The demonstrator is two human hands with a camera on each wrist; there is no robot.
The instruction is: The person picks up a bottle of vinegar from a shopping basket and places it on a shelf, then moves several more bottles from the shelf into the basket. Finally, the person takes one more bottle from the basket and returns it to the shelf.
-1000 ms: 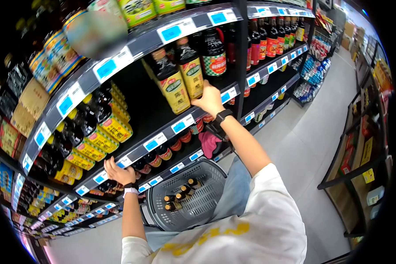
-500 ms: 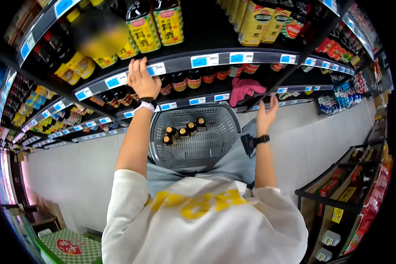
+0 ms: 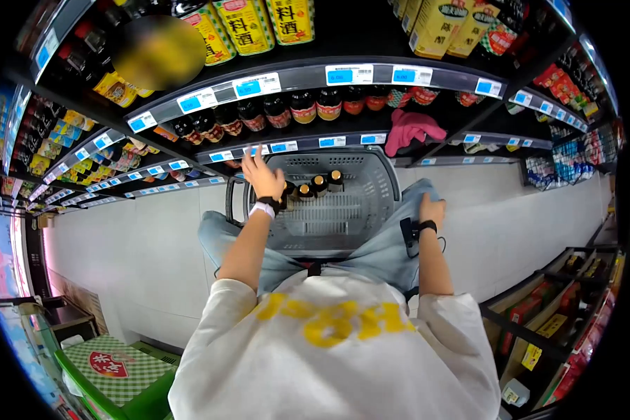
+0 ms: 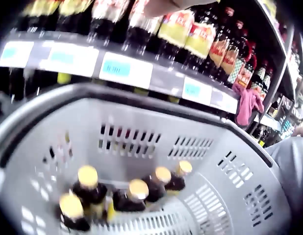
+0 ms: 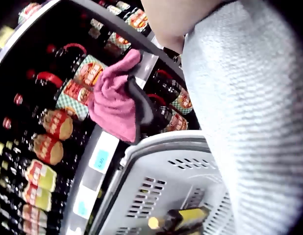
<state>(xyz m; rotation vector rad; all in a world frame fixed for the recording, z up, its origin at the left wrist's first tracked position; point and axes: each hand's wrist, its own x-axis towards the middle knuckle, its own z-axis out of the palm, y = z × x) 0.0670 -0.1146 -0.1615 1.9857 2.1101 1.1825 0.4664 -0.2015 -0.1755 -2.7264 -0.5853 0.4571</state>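
The left hand (image 3: 264,176) hovers with spread fingers over the left rim of a grey basket (image 3: 336,222), holding nothing. In the left wrist view part of a finger or thumb (image 4: 166,6) shows at the top. Several dark bottles with gold caps (image 3: 320,183) stand in the basket's upper left part; in the left wrist view their caps (image 4: 138,189) are close below. The right hand (image 3: 432,208) rests on the jeans at the right knee, fingers partly hidden. Skin of that hand (image 5: 178,19) shows at the top of the right wrist view, beside the jeans.
Shelves of bottles (image 3: 303,106) run along the front, with a price-tag edge (image 3: 343,74) above the basket. A pink cloth (image 3: 411,130) hangs over the lower shelf edge. A green checkered case (image 3: 115,369) stands at lower left, a low display rack (image 3: 539,315) at lower right.
The left hand has left the upper shelf edge and come down over the basket's left side. The right hand, earlier at a yellow-labelled box on the shelf, has dropped to the right knee.
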